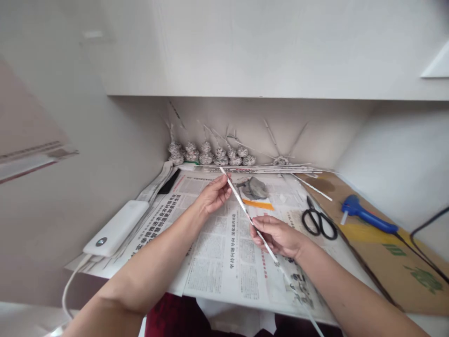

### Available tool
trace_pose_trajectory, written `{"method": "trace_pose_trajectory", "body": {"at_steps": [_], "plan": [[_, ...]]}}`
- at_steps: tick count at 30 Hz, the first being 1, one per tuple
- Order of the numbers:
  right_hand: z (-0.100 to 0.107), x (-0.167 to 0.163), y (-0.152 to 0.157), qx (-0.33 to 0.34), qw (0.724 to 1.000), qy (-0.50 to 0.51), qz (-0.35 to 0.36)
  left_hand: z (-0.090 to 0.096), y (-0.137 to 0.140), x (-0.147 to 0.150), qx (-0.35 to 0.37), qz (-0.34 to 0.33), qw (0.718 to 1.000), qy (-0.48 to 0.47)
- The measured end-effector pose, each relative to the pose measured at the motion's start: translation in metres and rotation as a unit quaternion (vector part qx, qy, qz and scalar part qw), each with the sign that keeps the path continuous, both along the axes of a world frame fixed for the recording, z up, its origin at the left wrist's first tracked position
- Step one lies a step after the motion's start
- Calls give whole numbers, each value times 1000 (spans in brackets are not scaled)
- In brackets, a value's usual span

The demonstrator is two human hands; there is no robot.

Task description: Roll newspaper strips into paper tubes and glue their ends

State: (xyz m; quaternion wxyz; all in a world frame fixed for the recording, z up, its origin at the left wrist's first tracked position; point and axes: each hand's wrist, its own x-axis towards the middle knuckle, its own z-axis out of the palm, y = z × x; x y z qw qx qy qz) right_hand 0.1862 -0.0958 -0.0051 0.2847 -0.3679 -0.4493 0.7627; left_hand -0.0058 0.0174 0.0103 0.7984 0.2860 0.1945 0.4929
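Observation:
A thin rolled newspaper stick slants across the middle of the view, its upper end pointing away from me. Near that upper end, my left hand pinches it between thumb and fingers. My right hand grips the same stick lower down, around its middle. From there the stick runs down toward the table's front edge, where it blurs. Just beyond both hands sits a grey lump on a white and orange packet. Printed newspaper sheets lie beneath everything.
Several woven paper gourd shapes line the back wall, beside a starter weave with upright spokes. Loose paper sticks lie before them. Black scissors and a blue glue gun on cardboard are at right; a white power bank is at left.

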Motion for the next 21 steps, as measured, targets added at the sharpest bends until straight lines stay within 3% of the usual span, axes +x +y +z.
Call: {"method": "trace_pose_trajectory", "body": {"at_steps": [5,21], "plan": [[2,0,-1,48,997,-63,4,0,4,-3,-5,11,1000,3],[-1,2,0,14,1000,-17,8,3,4,-5,26,-15,1000,0]]}}
